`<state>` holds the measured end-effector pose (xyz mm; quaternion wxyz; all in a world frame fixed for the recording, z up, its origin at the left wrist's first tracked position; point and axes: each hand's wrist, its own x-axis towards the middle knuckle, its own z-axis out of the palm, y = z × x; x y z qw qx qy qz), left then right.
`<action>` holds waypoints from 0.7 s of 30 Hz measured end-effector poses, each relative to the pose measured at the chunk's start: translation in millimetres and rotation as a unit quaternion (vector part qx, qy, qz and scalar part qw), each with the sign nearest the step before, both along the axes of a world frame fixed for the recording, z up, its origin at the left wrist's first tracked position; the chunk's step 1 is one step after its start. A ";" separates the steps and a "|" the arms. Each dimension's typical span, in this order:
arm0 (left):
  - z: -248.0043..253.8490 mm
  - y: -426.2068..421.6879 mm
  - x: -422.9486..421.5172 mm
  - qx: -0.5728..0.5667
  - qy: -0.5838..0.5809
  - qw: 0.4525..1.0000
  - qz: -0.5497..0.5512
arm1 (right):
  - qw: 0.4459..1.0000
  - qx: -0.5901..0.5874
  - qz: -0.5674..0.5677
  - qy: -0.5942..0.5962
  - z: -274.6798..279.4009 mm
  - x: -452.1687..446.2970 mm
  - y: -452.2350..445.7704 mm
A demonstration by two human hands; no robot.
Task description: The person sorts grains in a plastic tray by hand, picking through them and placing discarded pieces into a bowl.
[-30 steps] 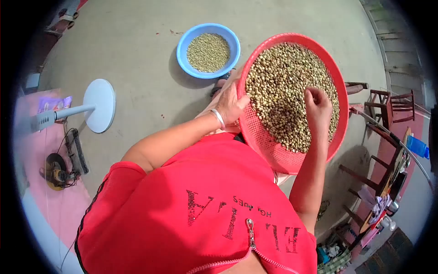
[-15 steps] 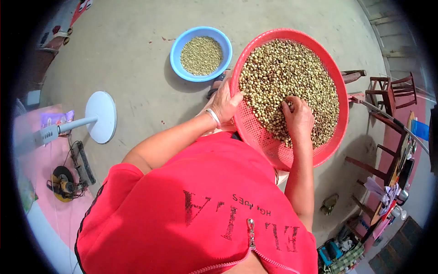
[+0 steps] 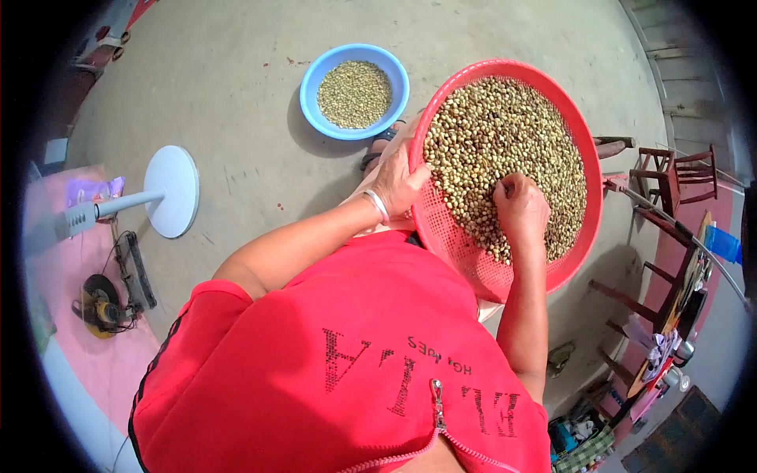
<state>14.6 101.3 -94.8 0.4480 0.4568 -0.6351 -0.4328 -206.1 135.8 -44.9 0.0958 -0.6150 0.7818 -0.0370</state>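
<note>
A round red plastic sieve basket (image 3: pixel 451 238) rests tilted by my lap, with a thick layer of small round green and brown beans or seeds (image 3: pixel 505 126) in it. My left hand (image 3: pixel 397 183) grips its left rim, thumb over the edge and the other fingers hidden outside. Over the middle of the beans, my right hand (image 3: pixel 522 210) is closed with its fingertips pinched together. Something dark shows at those fingertips, too small to name. At the bare lower left of the basket its mesh shows.
A blue basin (image 3: pixel 308 102) holding similar greenish beans stands on the concrete floor beyond my left hand, near my sandalled foot. At left are a white fan's round base (image 3: pixel 172 191) and a yellow-and-black machine (image 3: pixel 98 307). A wooden chair (image 3: pixel 676 175) and a cluttered table stand at right.
My right hand has lifted slightly from the beans, and its fingers have drawn closer together. My left hand keeps its hold on the rim. The whole view has shifted a little.
</note>
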 end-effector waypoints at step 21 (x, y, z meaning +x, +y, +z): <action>-13.1 -0.7 -0.7 0.066 0.044 0.996 -0.030 | 0.995 -0.026 -0.004 -0.094 -6.9 -4.9 -1.0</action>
